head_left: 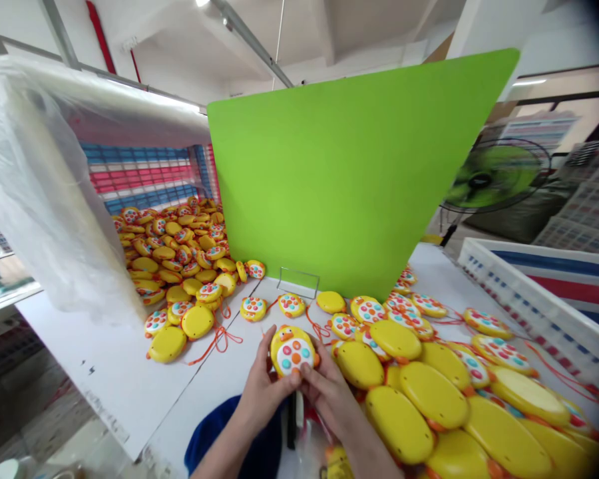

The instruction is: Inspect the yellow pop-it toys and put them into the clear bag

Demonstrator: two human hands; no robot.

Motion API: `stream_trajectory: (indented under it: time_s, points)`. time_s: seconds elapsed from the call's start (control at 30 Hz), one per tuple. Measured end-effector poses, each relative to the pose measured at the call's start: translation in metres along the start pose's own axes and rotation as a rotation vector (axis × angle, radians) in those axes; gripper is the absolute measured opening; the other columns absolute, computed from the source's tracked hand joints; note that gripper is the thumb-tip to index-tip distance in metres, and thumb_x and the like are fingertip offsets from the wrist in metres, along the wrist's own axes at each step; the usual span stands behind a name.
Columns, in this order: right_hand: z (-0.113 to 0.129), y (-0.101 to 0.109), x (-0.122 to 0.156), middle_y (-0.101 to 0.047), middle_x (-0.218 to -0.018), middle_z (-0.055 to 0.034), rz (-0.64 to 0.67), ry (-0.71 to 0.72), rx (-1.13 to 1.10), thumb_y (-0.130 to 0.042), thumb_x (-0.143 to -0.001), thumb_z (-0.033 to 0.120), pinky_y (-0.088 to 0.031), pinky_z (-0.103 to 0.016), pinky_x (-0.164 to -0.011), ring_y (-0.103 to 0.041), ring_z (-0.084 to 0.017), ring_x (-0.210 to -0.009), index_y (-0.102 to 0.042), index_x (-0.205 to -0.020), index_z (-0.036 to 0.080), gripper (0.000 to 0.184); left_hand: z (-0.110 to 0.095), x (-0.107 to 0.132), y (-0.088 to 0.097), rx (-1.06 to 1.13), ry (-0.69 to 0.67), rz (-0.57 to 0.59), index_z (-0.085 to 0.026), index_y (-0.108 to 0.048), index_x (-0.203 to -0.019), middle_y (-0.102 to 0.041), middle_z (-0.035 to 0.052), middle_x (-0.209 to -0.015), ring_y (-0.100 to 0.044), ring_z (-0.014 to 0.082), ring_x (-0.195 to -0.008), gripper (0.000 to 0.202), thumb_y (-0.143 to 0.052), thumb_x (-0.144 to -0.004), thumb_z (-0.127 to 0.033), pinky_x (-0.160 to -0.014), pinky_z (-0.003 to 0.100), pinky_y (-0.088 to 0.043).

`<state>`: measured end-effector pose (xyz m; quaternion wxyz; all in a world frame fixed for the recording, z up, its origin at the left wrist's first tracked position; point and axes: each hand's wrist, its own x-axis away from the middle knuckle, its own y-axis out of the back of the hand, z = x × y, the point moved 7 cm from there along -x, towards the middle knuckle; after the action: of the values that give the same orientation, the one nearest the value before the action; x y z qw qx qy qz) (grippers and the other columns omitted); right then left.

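Both my hands hold one yellow duck-shaped toy (292, 351) with a white face of coloured buttons, above the near edge of the white table (130, 372). My left hand (262, 384) grips its left and lower side, thumb on the front. On the toy's lower right my right hand (328, 388) pinches it, fingers closed. Heaps of the same yellow toys lie on the right (429, 392) and at the back left (180, 259); many have orange cords.
A green board (349, 186) stands upright across the table's middle. Clear plastic sheeting (44, 193) hangs at the left. A white crate (539, 299) sits at the right, with a fan (496, 174) behind it. A small wire stand (299, 282) rests before the board.
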<state>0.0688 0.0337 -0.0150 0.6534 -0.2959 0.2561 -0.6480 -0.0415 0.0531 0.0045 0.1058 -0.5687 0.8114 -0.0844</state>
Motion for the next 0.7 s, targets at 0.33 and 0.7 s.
stream_trajectory:
  time_s: [0.33,0.7]
  points:
    - [-0.005,-0.01,0.005,-0.068,-0.11,-0.0091,0.068,-0.111,-0.08,-0.058,-0.084,0.049,-0.058,-0.039,-0.066,-0.068,-0.023,-0.085,-0.045,-0.133,0.029,0.054,0.005,0.003,-0.007,0.034,0.037,0.056,-0.022,-0.011,-0.146,-0.052,0.012,-0.131,-0.056,0.026,-0.112,0.096,-0.073,-0.072,-0.028,-0.099,0.04,-0.043]
    - [-0.005,-0.014,0.008,-0.067,-0.108,-0.0086,0.077,-0.071,0.148,-0.067,-0.077,0.048,-0.058,-0.034,-0.064,-0.068,-0.023,-0.083,-0.051,-0.128,0.026,0.058,-0.002,0.004,0.006,-0.138,0.033,-0.017,-0.021,-0.038,-0.134,-0.058,0.0068,-0.12,-0.058,0.0233,-0.104,0.052,-0.052,-0.087,-0.041,-0.091,0.036,-0.047]
